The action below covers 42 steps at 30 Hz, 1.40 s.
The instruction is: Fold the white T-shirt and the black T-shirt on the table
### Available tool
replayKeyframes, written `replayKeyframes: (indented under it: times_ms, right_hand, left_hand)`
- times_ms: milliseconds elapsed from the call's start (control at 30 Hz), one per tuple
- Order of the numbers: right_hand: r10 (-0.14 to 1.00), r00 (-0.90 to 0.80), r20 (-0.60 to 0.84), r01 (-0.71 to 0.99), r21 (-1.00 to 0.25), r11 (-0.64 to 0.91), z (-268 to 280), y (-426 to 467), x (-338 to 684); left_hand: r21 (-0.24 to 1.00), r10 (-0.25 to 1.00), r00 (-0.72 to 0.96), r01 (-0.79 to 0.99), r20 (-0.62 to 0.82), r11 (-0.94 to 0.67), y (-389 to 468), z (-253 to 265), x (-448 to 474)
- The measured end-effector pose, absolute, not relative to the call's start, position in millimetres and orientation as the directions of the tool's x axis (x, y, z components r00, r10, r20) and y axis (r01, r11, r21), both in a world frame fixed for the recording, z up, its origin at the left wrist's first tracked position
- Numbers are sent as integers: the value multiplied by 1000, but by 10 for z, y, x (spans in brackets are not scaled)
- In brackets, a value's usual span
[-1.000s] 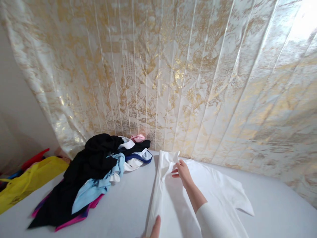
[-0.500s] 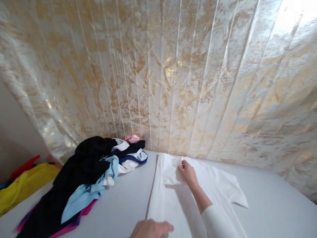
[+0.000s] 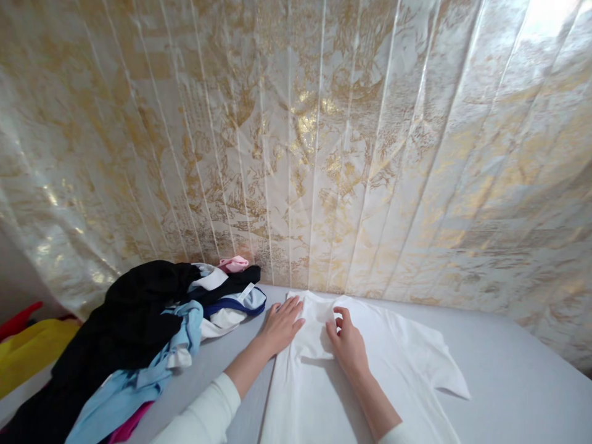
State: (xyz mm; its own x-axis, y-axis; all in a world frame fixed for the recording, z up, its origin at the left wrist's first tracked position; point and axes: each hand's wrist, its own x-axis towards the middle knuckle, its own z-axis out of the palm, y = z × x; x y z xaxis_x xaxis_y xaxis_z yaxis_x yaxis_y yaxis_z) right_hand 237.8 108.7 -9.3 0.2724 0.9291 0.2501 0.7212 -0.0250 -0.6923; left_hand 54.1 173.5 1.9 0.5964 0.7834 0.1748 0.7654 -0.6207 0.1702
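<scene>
A white short-sleeved T-shirt [image 3: 388, 345] lies on the pale table, its left side folded inward and one sleeve spread out to the right. My left hand [image 3: 283, 324] rests flat on the shirt's upper left folded edge, fingers stretched out. Near the collar, my right hand [image 3: 349, 342] has its thumb and curled fingers around a bit of the shirt's fabric. Creases and a shadow run down the cloth below that grip. The shirt's lower end is cut off by the frame.
To the left is a heap of clothes [image 3: 134, 314], black, light blue, white and pink. Farther left lies a yellow garment [image 3: 37, 348] with something red [image 3: 18, 319] behind it. A shiny gold-patterned curtain [image 3: 296, 154] hangs behind the table [image 3: 518, 370].
My left hand has moved up from the bottom of the view onto the shirt's upper left edge. My right hand stays near the collar. The view has shifted slightly.
</scene>
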Motion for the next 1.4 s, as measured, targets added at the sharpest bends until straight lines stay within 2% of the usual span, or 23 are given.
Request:
replayKeyframes:
  times_ms: [167, 233, 367, 533, 800, 1067, 1233, 1333, 1400]
  right_hand:
    - [919, 263, 293, 592, -801, 86, -1, 1108, 2377]
    - [925, 260, 276, 648, -760, 45, 46, 1102, 2385]
    - [953, 264, 146, 807, -575, -135, 85, 1073, 2411]
    - [951, 289, 112, 853, -482, -202, 53, 1070, 2404]
    - [951, 273, 143, 852, -496, -170, 33, 1056, 2451]
    - [947, 285, 149, 886, -417, -201, -19, 1093, 2416]
    - [958, 180, 225, 906, -416, -72, 65, 901, 2505]
    - [931, -45, 363, 907, -376, 191, 71, 598, 2429]
    - [895, -209, 394, 863, -356, 358, 34, 376, 2292]
  left_hand:
    - [191, 788, 579, 766, 209, -613, 1808, -90, 501]
    - [204, 792, 569, 767, 221, -608, 1831, -113, 491]
    - [201, 786, 569, 763, 240, -614, 1832, -126, 491]
    - [171, 778, 580, 763, 241, -623, 1801, -118, 506]
    - [141, 773, 587, 767, 240, -626, 1772, -104, 503]
    - [140, 780, 584, 773, 226, -619, 1646, 43, 532]
    - [144, 753, 637, 739, 167, -658, 935, 176, 364]
    - [157, 726, 677, 709, 122, -688, 364, 150, 146]
    - [175, 706, 703, 688, 81, -705, 66, 110, 1]
